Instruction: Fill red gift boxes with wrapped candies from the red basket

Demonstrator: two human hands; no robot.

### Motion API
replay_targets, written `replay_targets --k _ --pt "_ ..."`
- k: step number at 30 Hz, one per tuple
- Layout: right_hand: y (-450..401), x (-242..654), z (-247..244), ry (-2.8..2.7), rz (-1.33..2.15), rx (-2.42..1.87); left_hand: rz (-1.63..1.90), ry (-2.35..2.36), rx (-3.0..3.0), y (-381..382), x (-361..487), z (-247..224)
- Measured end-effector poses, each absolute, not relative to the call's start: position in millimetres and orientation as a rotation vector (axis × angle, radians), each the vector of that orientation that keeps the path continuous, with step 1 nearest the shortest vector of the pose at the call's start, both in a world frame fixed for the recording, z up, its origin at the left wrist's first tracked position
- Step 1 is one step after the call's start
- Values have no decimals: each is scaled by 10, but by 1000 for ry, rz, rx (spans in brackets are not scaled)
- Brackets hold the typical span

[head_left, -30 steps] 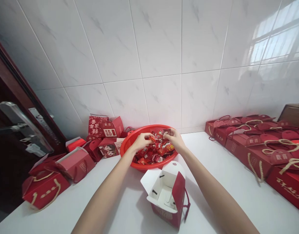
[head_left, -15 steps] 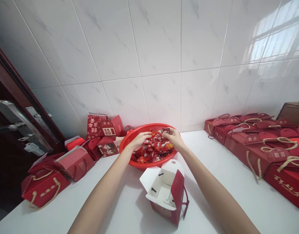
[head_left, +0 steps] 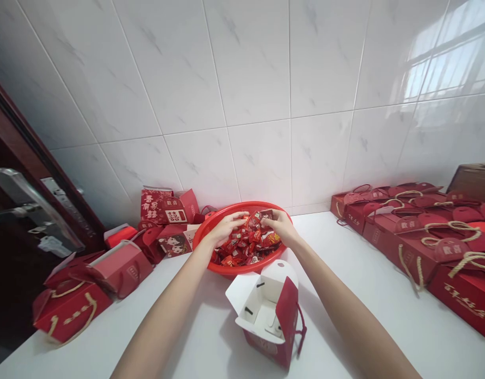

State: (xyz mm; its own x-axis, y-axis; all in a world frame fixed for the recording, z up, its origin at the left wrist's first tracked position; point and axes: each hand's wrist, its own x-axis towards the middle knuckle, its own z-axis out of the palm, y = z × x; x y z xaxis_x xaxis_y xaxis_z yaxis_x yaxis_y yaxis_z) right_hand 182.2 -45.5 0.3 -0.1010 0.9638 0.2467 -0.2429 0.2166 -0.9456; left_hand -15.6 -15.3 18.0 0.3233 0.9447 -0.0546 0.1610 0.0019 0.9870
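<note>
A red plastic basket (head_left: 235, 271) holds a heap of red wrapped candies (head_left: 248, 245). My left hand (head_left: 225, 229) reaches over its left side, fingers apart and touching the candies; nothing shows clearly in its grasp. At the right side, my right hand (head_left: 282, 227) pinches a dark red wrapped candy (head_left: 266, 215) between thumb and fingers. Between my forearms, in front of the basket, stands an uncovered red gift box (head_left: 268, 350) with its flaps spread. Its white inside shows, with dark cord ends on the walls and a red cord handle at the right.
Several red gift boxes (head_left: 121, 268) are grouped at the left, some with rope handles. Rows of closed red boxes (head_left: 400, 237) fill the right side, with a brown carton (head_left: 473, 181) behind them. A tiled wall (head_left: 261, 158) rises behind the white table (head_left: 210, 326); a door handle (head_left: 32, 205) is far left.
Both hands stay over the basket, with only small finger movements among the candies. The view has shifted slightly; the gift box stands where it was.
</note>
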Motion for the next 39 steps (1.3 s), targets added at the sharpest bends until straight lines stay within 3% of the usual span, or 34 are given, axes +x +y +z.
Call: replay_targets --k 39 --pt "-417 1847 -39 -1335 1425 -764 1051 897 1636 -116 -112 128"
